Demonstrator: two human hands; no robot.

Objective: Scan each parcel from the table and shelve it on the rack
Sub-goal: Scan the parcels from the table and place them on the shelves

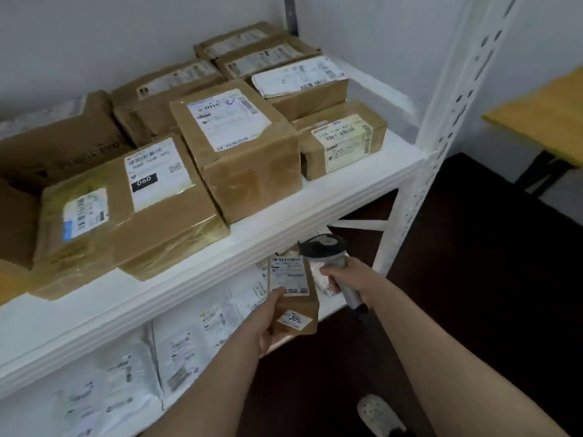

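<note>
Cardboard parcel [303, 305], small and brown, held in my left hand [268, 323]. The fingers curl under its near corner and the thumb lies along its left edge, so the grip stays off the label [288, 275]. The label faces up and towards me, which leaves the barcode open to the scanner [325, 246].

My right hand [342, 275] is wrapped round the scanner's grey handle. The black head sits just beyond the parcel's far right corner. I see no beam on the label, so I cannot tell whether the read is done.

The parcel is in the air in front of the rack [441, 121], below the lip of the upper shelf [284, 222] and level with the lower shelf [328, 305]. It touches neither. A numbered sticker [295, 320] on its near end probably gives its slot.

The upper shelf is packed with boxes [236, 146], labels up for easy reading. White mailers [189, 335] lie flat on the lower shelf. Holding the parcel this low suggests I mean it for the lower shelf, at its right end. The yellow tabletop [542, 111] stands well apart, beyond the rack's post.
</note>
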